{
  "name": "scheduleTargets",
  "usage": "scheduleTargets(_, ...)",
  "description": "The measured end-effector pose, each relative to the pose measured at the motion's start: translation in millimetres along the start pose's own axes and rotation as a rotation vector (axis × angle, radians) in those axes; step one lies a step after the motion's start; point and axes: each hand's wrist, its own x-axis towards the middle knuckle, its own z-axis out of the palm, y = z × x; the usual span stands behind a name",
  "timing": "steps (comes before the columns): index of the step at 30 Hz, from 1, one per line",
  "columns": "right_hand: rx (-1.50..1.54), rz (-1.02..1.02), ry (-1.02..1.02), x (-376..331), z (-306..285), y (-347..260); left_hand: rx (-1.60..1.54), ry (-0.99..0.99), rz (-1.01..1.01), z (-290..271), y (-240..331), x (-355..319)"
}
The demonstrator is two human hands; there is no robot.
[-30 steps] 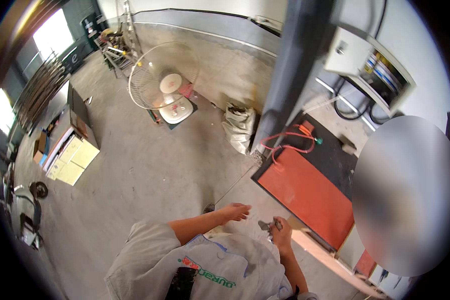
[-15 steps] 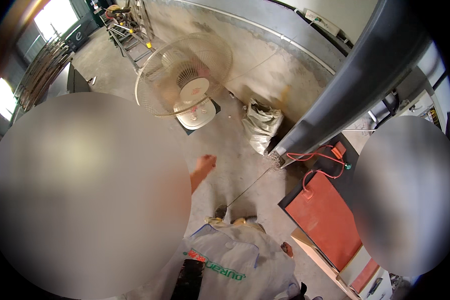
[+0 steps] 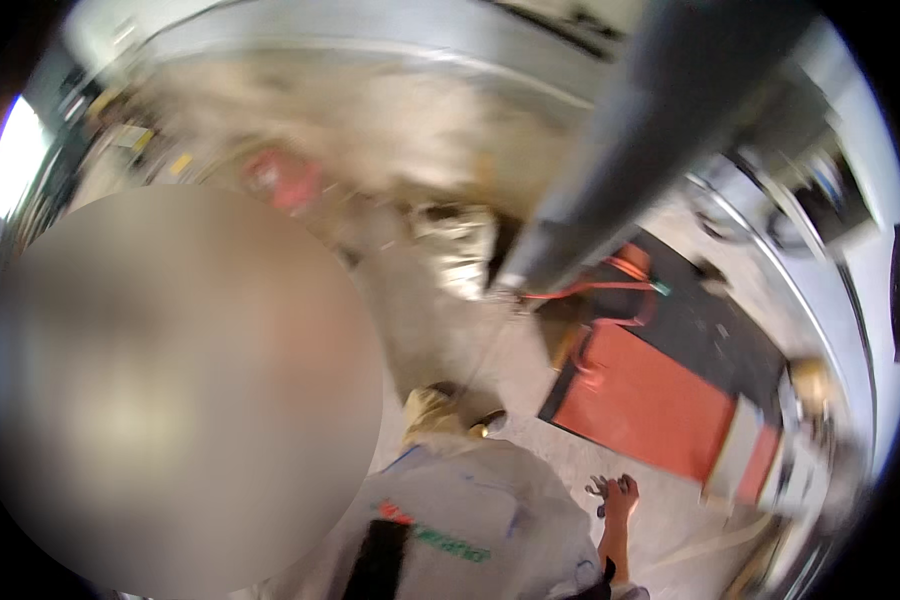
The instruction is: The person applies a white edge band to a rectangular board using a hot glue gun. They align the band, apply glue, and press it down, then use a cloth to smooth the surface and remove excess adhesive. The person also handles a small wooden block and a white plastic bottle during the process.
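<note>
My right hand (image 3: 621,492) hangs low at my right side, its fingers curled. Small dark pieces stick out beside the fingers, too smeared to name. Nearest to that hand, past a gap, lies a flat orange-red sheet (image 3: 645,402) with a red cord (image 3: 595,287) looping from its far end. The sheet rests on a black board (image 3: 725,345). My left hand cannot be seen; a large blurred disc covers the left of the view.
A thick grey post (image 3: 625,160) rises slantwise beyond the sheet. Next to its foot stands a pale, crumpled sack (image 3: 460,250), close to the wall (image 3: 370,110). Something red (image 3: 285,178) sits farther left. White and metal items (image 3: 795,470) lie at the right end of the sheet.
The view has swung right and smeared; the fan has left the picture. My right hand now shows more fully, out from my side. A hand left of centre is no longer visible.
</note>
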Motion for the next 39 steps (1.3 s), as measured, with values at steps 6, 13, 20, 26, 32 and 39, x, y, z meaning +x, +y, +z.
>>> scheduleTargets(6, 0.115, 0.392, 0.358, -142, 25, 26, 0.278, 0.002, 0.500, 63, 54, 60)
scheduleTargets(13, -0.048, 0.728, 0.331, -272, 162, 76, 0.293, 0.125, 0.482, 82, 75, 21)
scheduleTargets(20, 0.123, 0.930, 0.436, -355, 208, 90, 0.199, 0.161, 0.534, 99, 55, -66)
scheduleTargets(26, 0.128, 0.990, 0.479, -368, 172, 129, 0.093, 0.121, 0.617, 126, 35, -157)
scheduleTargets(32, 0.299, 0.865, 0.556, -363, 109, 180, -0.163, 0.111, 1.096, 205, 48, -262)
scheduleTargets(39, 0.481, 0.925, 0.805, -409, 26, 250, -0.340, -0.787, 1.213, 111, 150, -614)
